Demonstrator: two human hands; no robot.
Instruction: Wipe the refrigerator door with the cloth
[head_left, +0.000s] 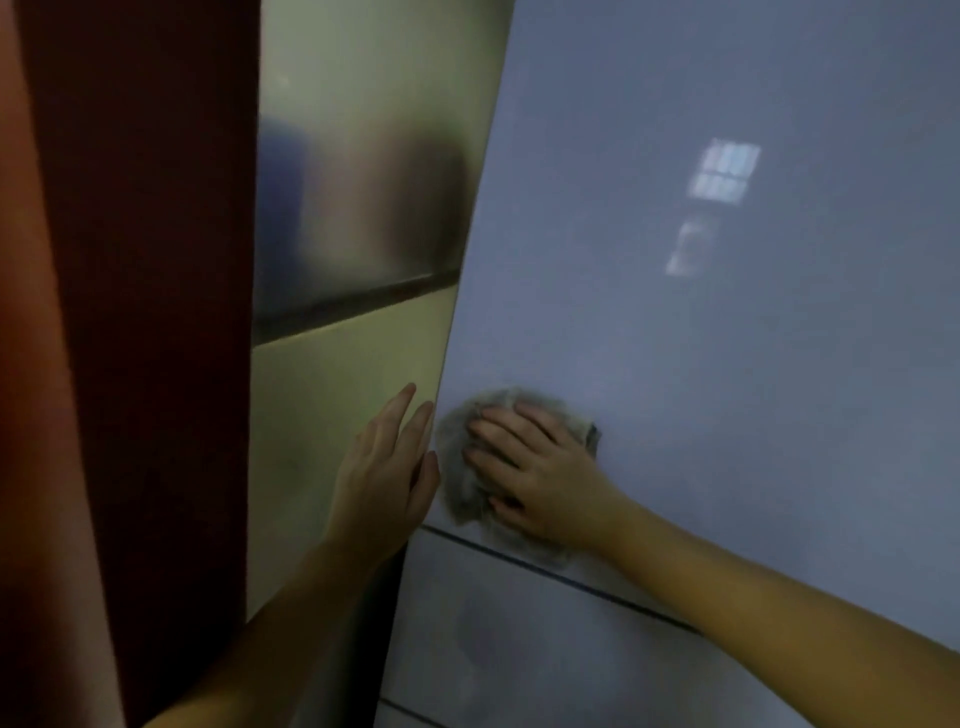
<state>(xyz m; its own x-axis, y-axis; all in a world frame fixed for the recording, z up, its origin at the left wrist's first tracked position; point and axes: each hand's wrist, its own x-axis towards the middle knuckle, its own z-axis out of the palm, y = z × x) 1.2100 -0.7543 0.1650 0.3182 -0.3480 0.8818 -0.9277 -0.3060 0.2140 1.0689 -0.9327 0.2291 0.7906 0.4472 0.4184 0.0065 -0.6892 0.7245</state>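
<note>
The cloth (470, 467), a grey, crumpled wad, lies pressed flat against the refrigerator door (675, 338), low on the upper door panel and close to its left edge, just above the dark horizontal seam (561, 574) that separates this panel from the one below. The right hand (535, 473) covers most of the cloth, palm down and fingers spread toward the left, pinning it to the door rather than gripping it in a fist; cloth shows beyond the fingertips and along the top of the hand. The left hand (387, 467) rests flat and empty, fingers straight and together, on the side of the refrigerator (332, 415), its fingertips at the door's left edge and just beside the cloth. The door is a matte blue-grey and carries a pale window reflection (719, 179) high on the right. The refrigerator's side is a glossy yellowish panel. Left of it stands a dark red upright surface (145, 312).
</note>
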